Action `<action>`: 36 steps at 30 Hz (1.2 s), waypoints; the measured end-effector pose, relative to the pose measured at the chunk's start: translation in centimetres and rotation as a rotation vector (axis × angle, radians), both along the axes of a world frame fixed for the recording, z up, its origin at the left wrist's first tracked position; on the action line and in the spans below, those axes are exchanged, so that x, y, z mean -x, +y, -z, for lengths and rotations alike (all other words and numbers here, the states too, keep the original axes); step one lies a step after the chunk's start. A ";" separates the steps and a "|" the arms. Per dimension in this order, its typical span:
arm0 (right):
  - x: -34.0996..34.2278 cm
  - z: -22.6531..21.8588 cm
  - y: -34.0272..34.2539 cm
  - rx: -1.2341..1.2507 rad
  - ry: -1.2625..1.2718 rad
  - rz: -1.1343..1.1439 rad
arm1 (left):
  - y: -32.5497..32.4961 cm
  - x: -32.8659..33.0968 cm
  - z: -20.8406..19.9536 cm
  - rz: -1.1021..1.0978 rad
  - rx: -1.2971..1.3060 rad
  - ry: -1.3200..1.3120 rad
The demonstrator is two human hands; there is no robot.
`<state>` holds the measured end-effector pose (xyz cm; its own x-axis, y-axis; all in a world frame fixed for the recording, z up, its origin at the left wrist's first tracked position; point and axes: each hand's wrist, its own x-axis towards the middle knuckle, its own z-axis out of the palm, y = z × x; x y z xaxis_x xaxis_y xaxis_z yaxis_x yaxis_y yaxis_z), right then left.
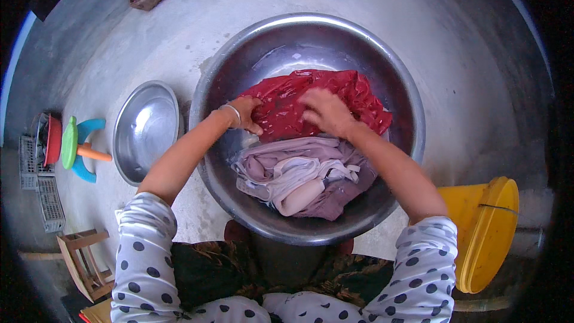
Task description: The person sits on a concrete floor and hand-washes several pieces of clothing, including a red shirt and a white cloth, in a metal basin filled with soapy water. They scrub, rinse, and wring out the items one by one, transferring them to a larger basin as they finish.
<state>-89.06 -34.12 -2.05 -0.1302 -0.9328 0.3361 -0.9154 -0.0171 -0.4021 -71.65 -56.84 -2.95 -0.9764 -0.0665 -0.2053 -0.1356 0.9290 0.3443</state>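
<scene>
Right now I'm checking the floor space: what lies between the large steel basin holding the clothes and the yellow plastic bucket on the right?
Nothing: in the head view, only bare grey concrete floor separates the large steel basin from the yellow plastic bucket.

Two metal basins (308, 30) (146, 128), one yellow bucket (484, 233), one wooden stool (84, 263).

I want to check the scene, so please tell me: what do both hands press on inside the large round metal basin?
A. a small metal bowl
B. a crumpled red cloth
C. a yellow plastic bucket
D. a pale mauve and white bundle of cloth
B: the left hand and the right hand both rest on the crumpled red cloth in the large round metal basin; the pale mauve and white bundle of cloth lies nearer the person, untouched.
</scene>
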 end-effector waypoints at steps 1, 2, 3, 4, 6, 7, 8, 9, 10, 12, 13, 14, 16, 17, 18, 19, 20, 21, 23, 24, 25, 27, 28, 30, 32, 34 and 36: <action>-0.5 1.1 0.6 -0.054 0.059 -0.014 | 0.2 -0.1 0.8 -0.007 0.062 -0.008; -0.6 2.2 1.1 -0.108 0.117 -0.026 | 0.7 0.0 1.4 -0.012 0.125 -0.016; 0.4 2.8 1.0 -0.249 0.039 0.041 | 0.9 0.1 1.9 -0.018 0.189 -0.024; 2.3 2.8 0.6 -0.389 -0.033 0.111 | 1.2 0.8 1.3 -0.080 0.087 -0.040; 3.2 1.7 0.1 -0.402 -0.030 0.267 | 1.4 1.9 -0.3 -0.213 -0.120 -0.074; 1.7 0.3 -1.1 -0.264 0.028 0.330 | -0.1 1.0 1.5 -0.270 -0.217 0.227; 1.0 -0.4 -1.4 -0.138 0.095 0.421 | 0.5 1.4 0.3 -0.336 -0.276 0.217; 0.3 -0.1 -1.8 0.070 0.083 0.284 | 1.2 2.0 -1.0 -0.402 -0.334 0.206; -1.1 -0.7 -2.2 0.080 -0.102 0.128 | 1.9 2.5 -2.1 -0.468 -0.389 0.198; -3.1 0.8 -2.9 0.096 -0.103 -0.089 | 2.8 3.3 -2.4 -0.436 -0.572 0.274; -3.1 1.3 -2.9 -0.048 -0.134 -0.084 | 3.3 3.6 -3.7 -0.422 -0.649 0.240; -3.0 1.8 -2.7 -0.192 -0.166 -0.079 | 3.7 3.9 -4.5 -0.408 -0.726 0.206; -2.8 2.1 -2.5 -0.362 -0.253 -0.032 | 3.0 4.2 -4.0 -0.340 -0.821 0.285; -2.6 2.0 -2.4 -0.388 -0.309 0.008 | 2.3 3.9 -4.0 -0.343 -0.831 0.265; -2.5 1.8 -2.3 -0.414 -0.365 0.049 | 1.8 3.5 -4.0 -0.345 -0.841 0.245; -2.9 0.8 -1.5 -0.327 -0.342 0.100 | 1.5 3.2 -4.4 -0.382 -0.839 0.186; -2.9 1.1 -1.4 -0.341 -0.250 0.107 | 1.4 3.2 -4.1 -0.342 -0.751 0.235; -2.8 1.6 -1.3 -0.353 -0.158 0.113 | 1.2 3.3 -3.6 -0.302 -0.662 0.283; -2.1 1.8 -0.9 -0.386 -0.022 0.130 | 1.5 3.5 -3.9 -0.188 -0.493 0.328; -1.5 1.7 -0.8 -0.408 0.021 0.135 | 1.5 3.5 -4.0 -0.121 -0.411 0.328; -0.9 1.7 -0.8 -0.428 0.064 0.139 | 1.5 3.5 -4.3 -0.055 -0.327 0.329; -0.6 -1.3 -1.1 -0.298 -0.235 0.120 | 0.3 2.0 -3.0 -0.122 -0.228 0.183; -0.4 -3.3 -0.9 -0.236 -0.378 0.117 | 0.0 1.8 -2.6 -0.148 -0.184 0.117; -0.6 -5.7 -0.8 -0.045 -0.566 0.071 | 0.8 1.4 -2.9 -0.132 -0.143 0.090; -0.9 -8.8 -1.2 0.044 -0.668 0.104 | 1.2 1.0 -3.3 -0.140 -0.076 0.072; -0.2 -11.2 -0.3 -0.048 -0.820 0.154 | 0.5 1.3 -3.2 -0.169 -0.220 0.145; 2.5 -10.4 1.0 -0.232 -0.588 0.197 | 0.2 1.4 -4.4 -0.183 -0.468 0.349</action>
<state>-91.59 -33.08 8.31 -0.4066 -0.9122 -0.0500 -0.5192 0.2758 -0.8089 -73.01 -56.65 1.44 -0.9727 -0.2190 0.0768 -0.0840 0.6406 0.7632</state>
